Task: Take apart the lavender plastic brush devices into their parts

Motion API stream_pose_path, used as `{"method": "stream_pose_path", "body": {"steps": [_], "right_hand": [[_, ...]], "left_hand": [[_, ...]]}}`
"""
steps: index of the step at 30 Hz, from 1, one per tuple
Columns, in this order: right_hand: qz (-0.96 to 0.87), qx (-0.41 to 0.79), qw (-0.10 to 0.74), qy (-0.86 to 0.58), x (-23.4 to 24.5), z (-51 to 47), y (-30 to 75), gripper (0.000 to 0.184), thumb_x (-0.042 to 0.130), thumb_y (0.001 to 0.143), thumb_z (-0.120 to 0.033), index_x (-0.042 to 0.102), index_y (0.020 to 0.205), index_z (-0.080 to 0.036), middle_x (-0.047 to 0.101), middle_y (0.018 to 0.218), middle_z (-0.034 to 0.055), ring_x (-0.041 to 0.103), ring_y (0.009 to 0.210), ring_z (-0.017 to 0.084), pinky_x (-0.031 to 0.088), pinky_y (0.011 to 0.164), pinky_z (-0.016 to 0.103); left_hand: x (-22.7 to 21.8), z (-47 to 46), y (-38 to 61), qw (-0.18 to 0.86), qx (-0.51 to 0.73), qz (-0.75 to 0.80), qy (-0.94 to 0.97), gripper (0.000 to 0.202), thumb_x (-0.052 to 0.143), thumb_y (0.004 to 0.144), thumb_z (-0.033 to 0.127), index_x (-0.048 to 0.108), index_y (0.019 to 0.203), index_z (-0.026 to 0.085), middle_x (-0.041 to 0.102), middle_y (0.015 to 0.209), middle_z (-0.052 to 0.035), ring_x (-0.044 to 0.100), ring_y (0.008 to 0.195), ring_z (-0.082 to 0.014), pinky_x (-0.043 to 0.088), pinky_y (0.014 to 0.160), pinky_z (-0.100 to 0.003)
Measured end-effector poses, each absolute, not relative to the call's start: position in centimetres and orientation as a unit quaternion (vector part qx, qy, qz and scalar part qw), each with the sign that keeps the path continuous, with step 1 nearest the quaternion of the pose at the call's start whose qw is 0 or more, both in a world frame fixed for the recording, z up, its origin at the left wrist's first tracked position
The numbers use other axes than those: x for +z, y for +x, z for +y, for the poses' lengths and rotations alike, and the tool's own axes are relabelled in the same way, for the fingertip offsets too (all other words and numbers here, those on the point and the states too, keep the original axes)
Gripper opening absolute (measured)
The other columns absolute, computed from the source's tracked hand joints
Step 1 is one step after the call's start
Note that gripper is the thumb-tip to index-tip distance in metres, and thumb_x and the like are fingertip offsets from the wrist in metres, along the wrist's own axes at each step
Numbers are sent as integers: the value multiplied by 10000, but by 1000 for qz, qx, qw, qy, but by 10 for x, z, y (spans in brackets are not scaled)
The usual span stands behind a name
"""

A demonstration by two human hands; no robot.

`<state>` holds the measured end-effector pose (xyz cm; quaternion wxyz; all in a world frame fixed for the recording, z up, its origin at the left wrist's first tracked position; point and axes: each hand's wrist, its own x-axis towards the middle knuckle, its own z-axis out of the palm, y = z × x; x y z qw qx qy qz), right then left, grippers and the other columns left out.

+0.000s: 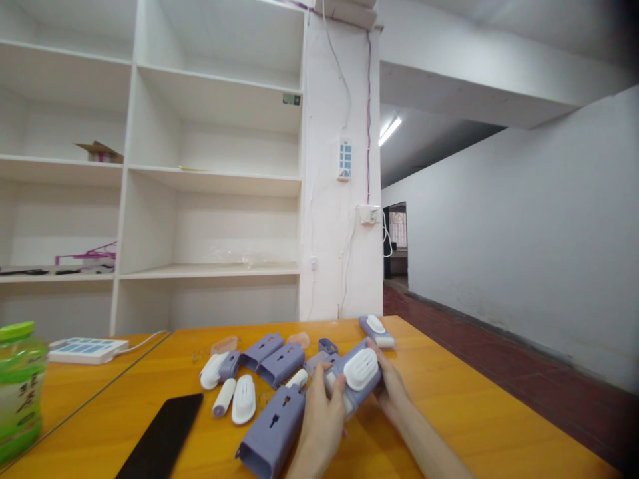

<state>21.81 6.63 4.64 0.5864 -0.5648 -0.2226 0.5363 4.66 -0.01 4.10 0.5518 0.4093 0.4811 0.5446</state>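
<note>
Both hands hold a purple-grey plastic case with a white slotted oval piece (pixel 361 370) on its face, tilted above the table. My left hand (pixel 319 422) grips its near left end, thumb on top. Around the far right side wrap the fingers of my right hand (pixel 392 386). Just left of my left hand lies a hollow purple-grey housing (pixel 274 429) with keyhole-shaped cutouts. Two similar housings (pixel 282 362) lie behind it. Nearby are a loose white slotted oval piece (pixel 243 399), a white cylinder (pixel 224 398) and another white piece (pixel 212 370).
A similar case (pixel 377 331) lies at the table's back right. A black flat slab (pixel 162 436) lies front left. Farther left stand a green-lidded jar (pixel 20 392) and a white panel with blue squares (pixel 88 350). White shelves (pixel 214 269) rise behind the wooden table (pixel 464 412).
</note>
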Motion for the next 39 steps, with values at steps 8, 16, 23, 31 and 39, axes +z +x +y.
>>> {"method": "stream_pose_path", "body": {"steps": [8, 16, 23, 31, 39], "right_hand": [[-214, 518, 598, -573, 47, 68, 219, 475, 952, 569, -393, 731, 909, -145, 810, 777, 35, 757, 709, 241, 586, 606, 286], [-198, 486, 601, -603, 44, 70, 222, 509, 959, 546, -398, 737, 919, -133, 803, 730, 31, 764, 718, 258, 594, 600, 297], [-187, 461, 608, -619, 40, 65, 220, 525, 964, 524, -406, 753, 912, -123, 796, 694, 45, 773, 779, 304, 605, 617, 329], [-140, 383, 680, -610, 53, 73, 268, 379, 694, 935, -465, 684, 1151, -154, 775, 939, 34, 737, 772, 175, 615, 716, 333], [-135, 389, 655, -633, 39, 77, 275, 686, 951, 553, -455, 734, 1112, -123, 800, 733, 39, 750, 685, 289, 577, 507, 337]], "left_hand": [[45, 2, 46, 520, 540, 476, 459, 350, 505, 937, 416, 590, 1172, 171, 687, 1254, -166, 603, 1207, -314, 418, 1067, -410], [42, 5, 49, 521, 525, 493, 458, 344, 503, 931, 378, 598, 1169, 148, 669, 1254, -176, 594, 1205, -310, 405, 1063, -396], [32, 7, 56, 524, 528, 516, 424, 268, 553, 906, 383, 621, 1067, 179, 740, 1070, -145, 683, 1045, -311, 509, 955, -415], [42, 8, 21, 495, 560, 530, 401, 447, 507, 929, 581, 609, 1124, 191, 761, 926, -111, 744, 848, -302, 604, 761, -414], [21, 28, -37, 150, 416, 679, 586, 417, 452, 983, 281, 532, 1364, 131, 629, 1360, -153, 560, 1277, -305, 443, 1058, -415]]}}
